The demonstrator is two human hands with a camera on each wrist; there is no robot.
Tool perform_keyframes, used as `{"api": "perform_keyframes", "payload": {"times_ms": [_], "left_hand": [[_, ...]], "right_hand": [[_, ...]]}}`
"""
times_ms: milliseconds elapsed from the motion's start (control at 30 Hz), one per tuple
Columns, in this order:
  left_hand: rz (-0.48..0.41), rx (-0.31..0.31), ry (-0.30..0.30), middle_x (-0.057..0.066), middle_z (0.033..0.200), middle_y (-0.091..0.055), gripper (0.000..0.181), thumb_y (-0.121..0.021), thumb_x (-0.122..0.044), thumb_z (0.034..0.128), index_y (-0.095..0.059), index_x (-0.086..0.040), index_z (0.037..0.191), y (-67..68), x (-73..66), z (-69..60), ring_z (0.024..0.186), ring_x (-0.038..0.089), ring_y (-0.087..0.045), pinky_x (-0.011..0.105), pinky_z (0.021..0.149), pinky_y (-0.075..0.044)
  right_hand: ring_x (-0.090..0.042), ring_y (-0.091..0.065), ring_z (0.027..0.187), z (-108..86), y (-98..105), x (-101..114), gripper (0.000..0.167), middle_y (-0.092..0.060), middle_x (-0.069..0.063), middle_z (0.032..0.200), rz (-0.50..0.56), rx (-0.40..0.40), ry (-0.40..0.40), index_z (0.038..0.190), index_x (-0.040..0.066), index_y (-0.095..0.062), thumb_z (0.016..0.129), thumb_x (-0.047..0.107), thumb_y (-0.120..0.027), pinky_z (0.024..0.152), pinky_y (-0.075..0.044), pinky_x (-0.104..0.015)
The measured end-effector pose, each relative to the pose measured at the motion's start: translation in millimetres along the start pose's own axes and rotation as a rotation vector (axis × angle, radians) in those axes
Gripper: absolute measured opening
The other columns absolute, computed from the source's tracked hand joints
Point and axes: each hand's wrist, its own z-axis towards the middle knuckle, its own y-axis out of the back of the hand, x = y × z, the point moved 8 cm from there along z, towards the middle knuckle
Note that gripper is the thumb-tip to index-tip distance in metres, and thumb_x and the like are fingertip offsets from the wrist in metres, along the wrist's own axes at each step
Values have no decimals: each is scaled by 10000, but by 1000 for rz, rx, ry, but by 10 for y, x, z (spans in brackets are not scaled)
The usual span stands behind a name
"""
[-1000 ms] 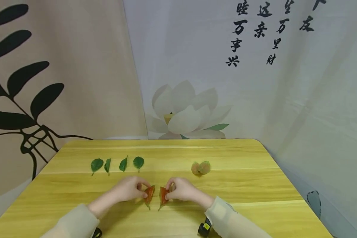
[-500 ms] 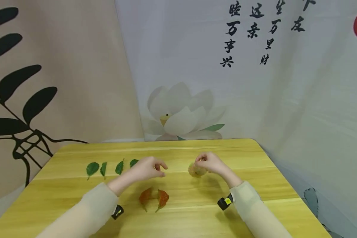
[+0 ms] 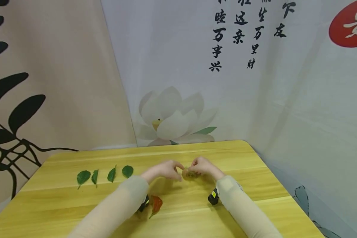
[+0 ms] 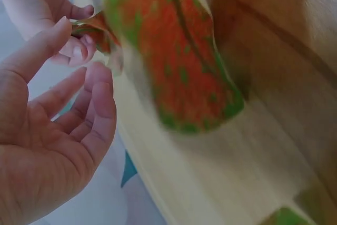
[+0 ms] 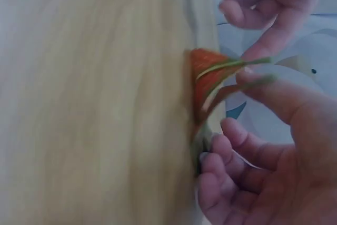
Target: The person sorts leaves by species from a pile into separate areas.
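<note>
In the head view my right hand (image 3: 203, 166) pinches a reddish-green leaf (image 3: 185, 173) of the overlapping pair right of the table's middle. The left wrist view shows that leaf (image 4: 100, 25) between the right thumb and fingers; the right wrist view has orange leaves (image 5: 208, 77) with green stems, somewhat blurred. My left hand (image 3: 169, 170) reaches in from the left, fingers loosely bent and apart, close beside the pair. Nearer me lies a red leaf (image 3: 156, 205); the left forearm and its wrist camera hide the spot to its left. A large red, green-speckled leaf (image 4: 179, 51) lies beneath the left wrist.
Several green leaves (image 3: 111, 174) lie in a row at the back left of the yellow wooden table (image 3: 181, 218). A printed curtain (image 3: 178, 66) hangs behind the table. Black wrist cameras (image 3: 213, 197) are strapped under the sleeves.
Both hands have left the two red leaves near the front. The right hand moved to the leaf pair and grips one; the left hand followed rightward. The head view has shifted right.
</note>
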Motion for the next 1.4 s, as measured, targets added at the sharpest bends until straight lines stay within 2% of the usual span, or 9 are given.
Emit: {"api": "perform_keyframes", "payload": {"times_ms": [267,500,600,833,967,1067,1200,1300,1400], "left_hand": [[6,14,-1,28,838,-650,595,-787,-166,816,-556,-12,1343,-121,9,140,516,123,-443,307,526,-428],[116,-21,-30,21,854,-601,386,-769,-269,838,-688,-74,1161,-151,-62,171,624,113,-474,265,573,-418],[217,-69,-55,-17,820,-640,257,-730,-348,869,-737,-123,993,-176,-153,164,681,120,-525,287,628,-446],[404,-153,-81,-87,854,-717,317,-668,-478,885,-784,-185,920,-292,-311,209,726,86,-641,311,737,-532],[467,-189,-77,-59,949,-730,256,-703,-406,880,-788,-184,976,-277,-302,257,852,139,-674,329,785,-538],[492,-194,-81,-63,1003,-724,184,-713,-327,887,-785,-203,1002,-252,-282,279,965,179,-663,350,843,-522],[474,-192,-84,-67,772,-692,151,-708,-247,897,-771,-155,796,-220,-246,300,739,137,-627,310,726,-514],[436,-200,-98,-78,526,-453,372,-705,-166,895,-586,-125,545,-183,-228,307,506,93,-389,249,548,-388],[375,-216,-130,-64,522,-359,395,-691,-59,873,-502,-122,532,-117,-216,292,486,95,-272,240,507,-287]], "right_hand": [[-100,-322,415,32,0,-132,484,-380,43,499,-73,-13,-30,573,163,-443,795,424,-786,405,-334,-248],[-145,-435,501,-63,75,-107,297,-486,0,591,-94,10,-53,705,104,-491,782,179,-768,457,-398,-267],[-154,-451,517,-105,100,-152,181,-548,-30,633,-35,26,-62,862,58,-554,790,107,-713,467,-401,-274],[-115,-347,452,-230,231,-335,476,-615,-101,655,187,-49,-49,1324,26,-536,851,44,-588,439,-314,-254],[-102,-294,459,-287,309,-418,425,-668,-120,816,378,-111,-23,1306,-23,-565,883,0,-527,438,-286,-236],[-93,-322,485,-313,335,-540,350,-634,-64,792,458,-151,-59,1233,-58,-617,900,9,-530,444,-294,-219],[-98,-381,511,-345,345,-707,334,-522,-31,650,459,-182,-115,1214,-55,-632,902,35,-558,443,-324,-215],[-103,-393,512,-366,347,-778,334,-520,-39,633,467,-191,-133,1210,-43,-638,891,39,-583,441,-337,-220],[-98,-406,504,-379,352,-812,332,-563,-49,651,469,-200,-146,1194,-29,-656,872,41,-614,435,-341,-217]]}}
